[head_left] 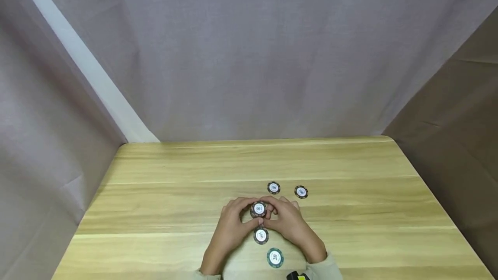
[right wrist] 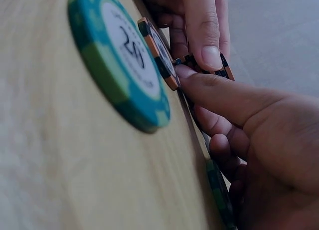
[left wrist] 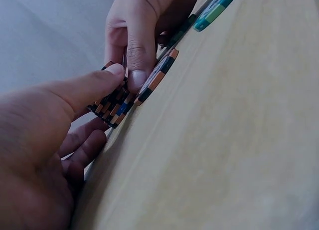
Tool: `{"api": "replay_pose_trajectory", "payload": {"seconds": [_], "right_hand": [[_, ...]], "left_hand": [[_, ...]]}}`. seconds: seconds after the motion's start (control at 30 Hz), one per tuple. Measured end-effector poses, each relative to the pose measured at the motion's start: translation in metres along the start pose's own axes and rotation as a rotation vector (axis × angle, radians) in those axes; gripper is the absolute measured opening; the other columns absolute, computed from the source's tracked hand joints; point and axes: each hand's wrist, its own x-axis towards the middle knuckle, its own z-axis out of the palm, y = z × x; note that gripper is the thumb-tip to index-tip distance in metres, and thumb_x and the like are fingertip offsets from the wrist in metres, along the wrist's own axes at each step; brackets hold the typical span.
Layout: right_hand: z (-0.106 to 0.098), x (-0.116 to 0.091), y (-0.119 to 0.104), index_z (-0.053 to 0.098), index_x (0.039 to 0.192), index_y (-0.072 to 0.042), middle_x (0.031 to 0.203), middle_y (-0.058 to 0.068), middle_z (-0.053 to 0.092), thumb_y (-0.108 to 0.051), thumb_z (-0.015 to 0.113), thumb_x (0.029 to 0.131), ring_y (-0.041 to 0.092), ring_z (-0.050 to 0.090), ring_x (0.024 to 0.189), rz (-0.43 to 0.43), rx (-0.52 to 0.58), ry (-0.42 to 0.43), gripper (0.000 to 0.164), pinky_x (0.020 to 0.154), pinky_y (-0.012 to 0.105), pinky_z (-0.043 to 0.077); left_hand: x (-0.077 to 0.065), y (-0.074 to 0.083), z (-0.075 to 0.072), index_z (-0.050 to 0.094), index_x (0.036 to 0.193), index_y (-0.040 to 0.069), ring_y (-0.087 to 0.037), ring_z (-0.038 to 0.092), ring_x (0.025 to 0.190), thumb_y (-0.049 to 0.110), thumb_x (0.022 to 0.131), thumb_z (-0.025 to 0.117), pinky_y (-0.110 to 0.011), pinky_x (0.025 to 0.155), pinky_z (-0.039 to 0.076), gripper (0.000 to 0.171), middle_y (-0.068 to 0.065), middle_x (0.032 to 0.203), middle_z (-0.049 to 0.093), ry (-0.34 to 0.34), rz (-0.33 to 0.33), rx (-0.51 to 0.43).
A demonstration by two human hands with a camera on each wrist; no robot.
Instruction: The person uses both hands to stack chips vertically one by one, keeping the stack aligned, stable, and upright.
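Note:
A short stack of poker chips, its top chip marked 100, stands between both hands. My left hand curls round its left side, thumb at the near edge and index finger at the far edge. From the other side my right hand grips it the same way, its thumb low on the stack in the left wrist view. Dark and orange edges of the layers show there. Just nearer lies a single orange-and-black 100 chip. A dark green chip lies below my right hand, hidden in the head view.
A green chip marked 20 lies nearer the front, between the forearms. Beyond the hands are two more 100 chips, one straight behind and another to its right. Grey cloth hangs behind the wooden table.

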Motion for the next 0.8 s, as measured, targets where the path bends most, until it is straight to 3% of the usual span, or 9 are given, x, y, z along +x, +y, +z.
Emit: {"api": "replay_pose_trajectory", "payload": {"seconds": [0.23,0.47,0.6,0.7,0.8], "right_hand": [[-0.006,0.001,0.011,0.072,0.129,-0.022,0.076,-0.020,0.059,-0.019,0.091,0.079,0.007,0.047,0.077,0.018,0.027,-0.005,0.054,0.079,0.034,0.027],[-0.014,0.016,0.011,0.071,0.132,-0.013,0.085,-0.013,0.065,-0.020,0.089,0.085,0.011,0.053,0.083,-0.018,0.103,-0.086,0.051,0.087,0.038,0.029],[-0.023,0.023,0.006,0.068,0.132,-0.007,0.092,-0.004,0.066,-0.009,0.087,0.086,0.014,0.057,0.087,-0.003,0.154,-0.134,0.050,0.089,0.036,0.043],[-0.029,0.022,0.002,0.066,0.133,-0.005,0.100,0.003,0.064,-0.005,0.086,0.085,0.018,0.058,0.094,0.012,0.131,-0.152,0.052,0.087,0.037,0.052],[-0.032,0.013,0.000,0.067,0.134,-0.004,0.114,0.006,0.065,-0.009,0.086,0.086,0.023,0.059,0.109,0.016,0.045,-0.125,0.052,0.098,0.044,0.052]], "left_hand": [[0.009,0.000,0.008,0.072,0.133,0.024,-0.021,0.061,0.124,0.036,0.087,0.086,-0.055,0.110,0.038,0.050,0.006,0.130,0.071,-0.027,0.018,-0.018],[0.020,-0.003,0.005,0.072,0.132,0.021,-0.022,0.062,0.120,0.033,0.086,0.087,-0.049,0.103,0.039,0.050,0.003,0.131,0.072,0.013,0.018,0.013],[0.026,-0.005,0.004,0.071,0.133,0.020,-0.024,0.062,0.121,0.031,0.088,0.086,-0.050,0.104,0.039,0.049,0.000,0.131,0.071,0.015,0.035,0.009],[0.031,-0.005,0.006,0.072,0.133,0.019,-0.025,0.062,0.122,0.029,0.089,0.086,-0.052,0.107,0.038,0.048,-0.001,0.130,0.072,0.022,0.043,-0.006],[0.032,-0.005,0.009,0.072,0.133,0.019,-0.026,0.062,0.122,0.027,0.088,0.086,-0.054,0.108,0.037,0.047,-0.002,0.129,0.072,0.032,0.042,-0.014]]}}
